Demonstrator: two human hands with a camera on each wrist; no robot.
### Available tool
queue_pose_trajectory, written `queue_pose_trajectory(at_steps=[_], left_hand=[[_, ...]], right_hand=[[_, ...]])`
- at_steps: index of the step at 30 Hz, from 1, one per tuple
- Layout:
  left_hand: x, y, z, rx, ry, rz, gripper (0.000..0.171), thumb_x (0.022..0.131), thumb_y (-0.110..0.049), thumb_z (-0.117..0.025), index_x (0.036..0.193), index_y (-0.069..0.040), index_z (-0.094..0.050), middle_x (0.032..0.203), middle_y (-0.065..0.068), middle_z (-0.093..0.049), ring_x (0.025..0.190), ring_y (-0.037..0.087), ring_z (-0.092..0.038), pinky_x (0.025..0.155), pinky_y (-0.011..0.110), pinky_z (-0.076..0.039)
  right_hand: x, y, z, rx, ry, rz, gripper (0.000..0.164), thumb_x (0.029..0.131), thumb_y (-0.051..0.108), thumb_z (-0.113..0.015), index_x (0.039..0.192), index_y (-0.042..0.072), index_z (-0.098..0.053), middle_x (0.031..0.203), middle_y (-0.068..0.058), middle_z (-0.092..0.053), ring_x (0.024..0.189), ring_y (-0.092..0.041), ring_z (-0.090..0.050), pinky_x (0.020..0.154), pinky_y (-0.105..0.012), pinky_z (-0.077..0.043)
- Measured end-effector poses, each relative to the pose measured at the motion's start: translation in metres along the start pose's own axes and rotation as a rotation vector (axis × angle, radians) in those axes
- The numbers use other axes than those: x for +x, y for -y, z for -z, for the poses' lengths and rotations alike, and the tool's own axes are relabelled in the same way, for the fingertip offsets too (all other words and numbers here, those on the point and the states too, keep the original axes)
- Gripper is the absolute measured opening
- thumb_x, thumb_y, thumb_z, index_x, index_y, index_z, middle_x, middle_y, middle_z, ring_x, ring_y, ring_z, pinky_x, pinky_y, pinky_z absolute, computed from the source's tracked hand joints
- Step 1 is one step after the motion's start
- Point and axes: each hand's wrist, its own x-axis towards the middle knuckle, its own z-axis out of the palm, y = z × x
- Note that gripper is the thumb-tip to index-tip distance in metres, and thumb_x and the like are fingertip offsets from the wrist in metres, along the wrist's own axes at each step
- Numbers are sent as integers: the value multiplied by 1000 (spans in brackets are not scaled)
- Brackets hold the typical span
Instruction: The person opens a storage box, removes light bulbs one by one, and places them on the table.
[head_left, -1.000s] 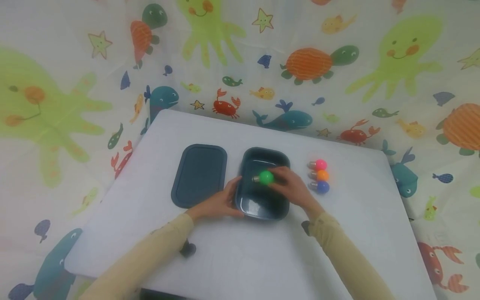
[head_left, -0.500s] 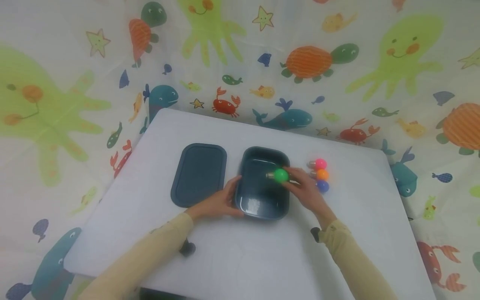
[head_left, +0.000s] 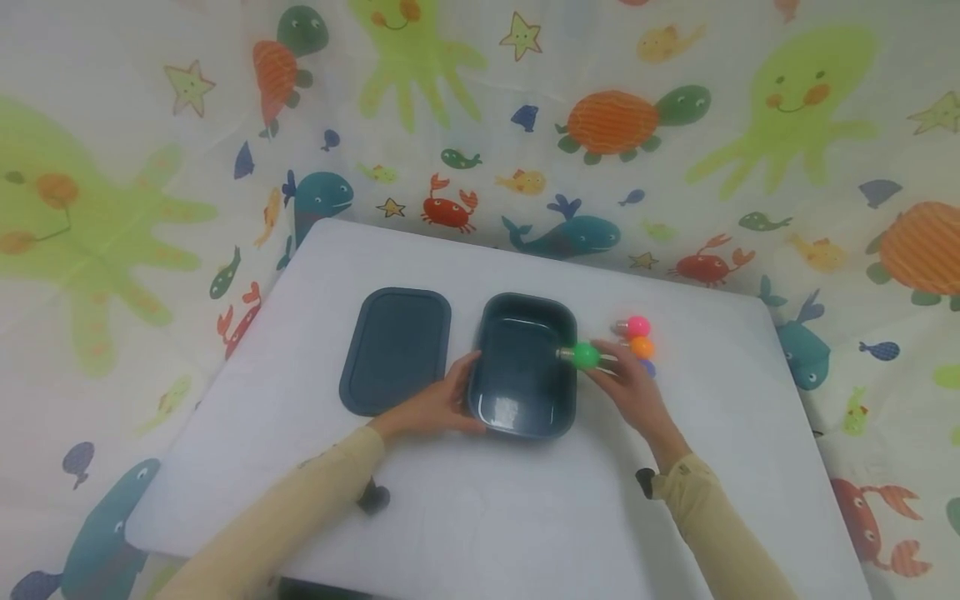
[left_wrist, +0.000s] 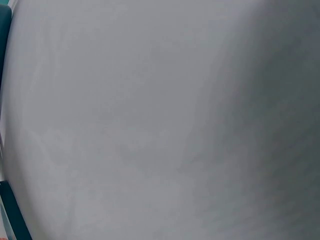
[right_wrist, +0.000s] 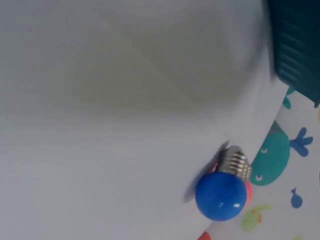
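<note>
A green light bulb [head_left: 586,356] is held by its round end in the fingertips of my right hand [head_left: 633,387], over the right rim of a dark blue-green rectangular container [head_left: 517,408]. The bulb's metal base points left. My left hand [head_left: 438,404] holds the container at its lower left side, thumb and fingers apart along the wall. Just beyond my right hand lie a pink bulb [head_left: 639,327], an orange bulb [head_left: 642,347] and a blue bulb [right_wrist: 221,196]. In the head view the blue one is partly hidden by the hand. Neither wrist view shows fingers.
A flat lid [head_left: 396,350] of the same dark colour lies left of the container. Everything stands on a white table [head_left: 480,517]. Behind it hangs a curtain [head_left: 480,108] printed with sea animals. A dark object [head_left: 322,588] shows at the table's front edge.
My right hand has moved right with the green bulb, from over the container's middle to its right rim, covering more of the blue bulb. The left hand and container stay put.
</note>
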Motion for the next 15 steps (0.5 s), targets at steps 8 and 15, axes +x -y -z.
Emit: queue_pose_trajectory(at_steps=[8, 15], left_hand=[[0, 1, -1, 1, -3, -14, 116, 66, -48, -78, 146, -35, 5, 156, -5, 1, 142, 19, -12, 109, 40, -31], [0, 0, -1, -13, 6, -13, 116, 66, -47, -78, 146, -36, 5, 156, -6, 1, 142, 18, -12, 109, 39, -30]], right_hand=[[-12, -8, 7, -26, -45, -74, 45, 86, 9, -63, 130, 14, -49, 128, -6, -52, 117, -30, -53, 95, -40, -45], [-23, -16, 17, -120, -75, -127, 48, 88, 11, -61, 134, 15, -46, 134, -8, -49, 119, -29, -51, 93, -24, -48]])
